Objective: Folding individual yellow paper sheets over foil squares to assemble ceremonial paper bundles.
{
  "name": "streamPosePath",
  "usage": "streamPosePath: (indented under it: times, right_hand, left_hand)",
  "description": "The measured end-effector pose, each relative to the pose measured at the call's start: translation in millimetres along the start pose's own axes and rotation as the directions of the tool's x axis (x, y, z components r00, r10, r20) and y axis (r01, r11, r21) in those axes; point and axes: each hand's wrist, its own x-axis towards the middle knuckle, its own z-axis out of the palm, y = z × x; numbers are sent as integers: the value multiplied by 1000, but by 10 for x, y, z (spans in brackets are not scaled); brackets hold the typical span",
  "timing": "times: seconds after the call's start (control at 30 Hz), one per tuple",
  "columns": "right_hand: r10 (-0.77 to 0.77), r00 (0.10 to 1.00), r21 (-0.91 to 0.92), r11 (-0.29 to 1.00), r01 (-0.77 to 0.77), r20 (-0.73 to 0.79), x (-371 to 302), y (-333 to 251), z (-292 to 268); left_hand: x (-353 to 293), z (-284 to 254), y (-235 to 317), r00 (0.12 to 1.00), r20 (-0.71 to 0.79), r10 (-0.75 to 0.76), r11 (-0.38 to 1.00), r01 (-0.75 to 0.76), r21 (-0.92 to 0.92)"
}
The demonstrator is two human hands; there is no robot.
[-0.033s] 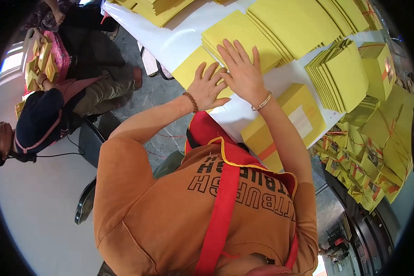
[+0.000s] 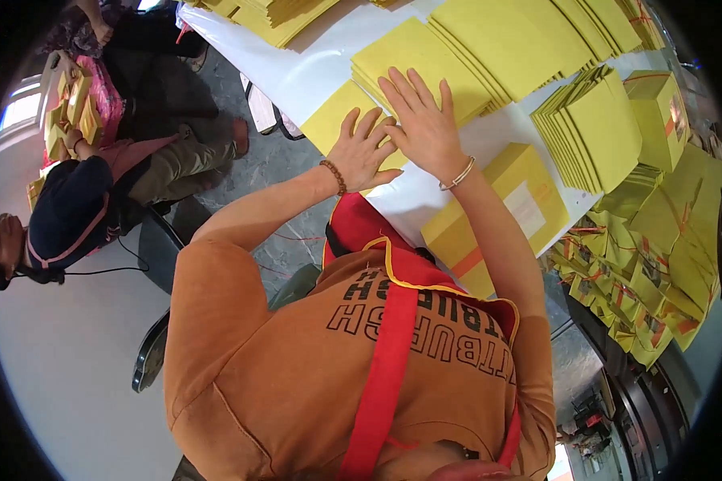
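My left hand (image 2: 363, 156), with a beaded bracelet at its wrist, lies with fingers spread on a flat yellow paper piece (image 2: 329, 120) at the near edge of the table. Just right of it is my right hand (image 2: 425, 128), wearing a bangle; its fingers are stretched out over the near edge of a fanned stack of folded yellow paper (image 2: 413, 52). The hands meet or overlap at the left fingertips and right thumb. Neither grips anything that I can see. Below my right forearm, a yellow packet with a pale label (image 2: 493, 180) lies partly hidden.
More fanned yellow paper (image 2: 590, 132) stands at the right of the white-covered table (image 2: 297, 76), beside a yellow box (image 2: 654, 120). Further right are many tied yellow bags (image 2: 618, 280). At left, a co-worker (image 2: 72, 200) handles yellow boxes (image 2: 76, 112). A dark chair (image 2: 148, 353) stands nearby.
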Motion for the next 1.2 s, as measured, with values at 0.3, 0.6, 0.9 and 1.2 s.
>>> streamPosePath:
  times: [0.3,0.6,0.9,1.2]
  right_hand:
    - [7,996,372,928,28,-93,29,93,-392]
    - [301,950,807,581,-111,-85,-577,-351,-838]
    - [659,737,871,442,-214,-153,-1915,-77,-1001]
    - [971,234,998,52,-32,-43,-2812,49,-487]
  left_hand:
    - [2,65,13,995,-103,-2,1000,3,12]
    - [-24,-115,105,984,-172,-49,997,38,-63]
    - [40,-525,723,996,-92,15,841,-62,-538]
    - [394,-132,1147,908,411,87,130,399,-908]
